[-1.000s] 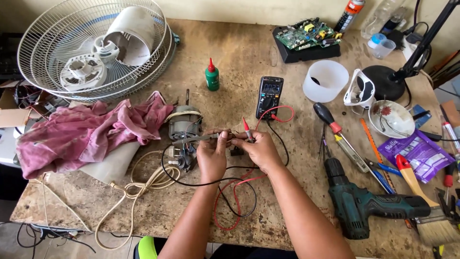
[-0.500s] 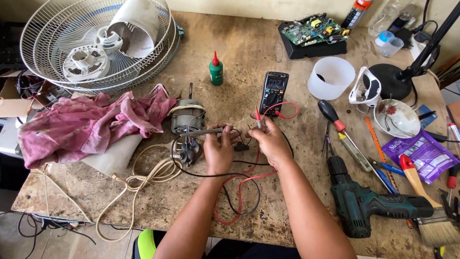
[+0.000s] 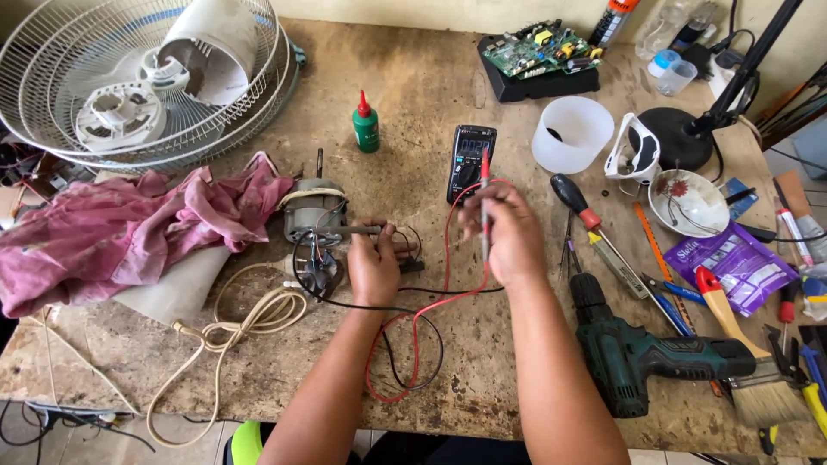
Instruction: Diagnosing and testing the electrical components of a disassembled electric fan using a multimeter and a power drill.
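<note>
Left hand (image 3: 372, 269) clenched around a black probe (image 3: 362, 230), thumb side up, tip pressed toward the wiring of the fan motor (image 3: 314, 213). Motor: squat, grey metal, a band of coppery winding under its cap, a thin steel shaft poking up toward the far edge, a tangle of thin coloured leads hanging from its near side. Standing on the worn, stained table (image 3: 258, 362), just left of that hand.

Farther left, a crumpled pink cloth (image 3: 129, 232), soft and faded, draped over a pale plastic sheet. Behind it a white wire fan guard (image 3: 52, 52) holding white plastic parts. Nearer, a cream power cord (image 3: 250, 319) in loose loops.

Past the motor, a small green bottle (image 3: 366, 126) with a red nozzle cap, upright.

Right hand (image 3: 508, 234) grasping a red probe (image 3: 485, 202), held almost upright, tip pointing at the multimeter (image 3: 470, 162), a flat dark slab with a grey screen. Red and black leads (image 3: 413, 344) curling between the forearms.

Rightward: a translucent white cup (image 3: 571, 133), a red-and-black screwdriver (image 3: 579, 203), a patterned ceramic bowl (image 3: 687, 200), a dark green cordless drill (image 3: 655, 357) lying on its side, a wooden-handled brush (image 3: 745, 362) with pale bristles.
</note>
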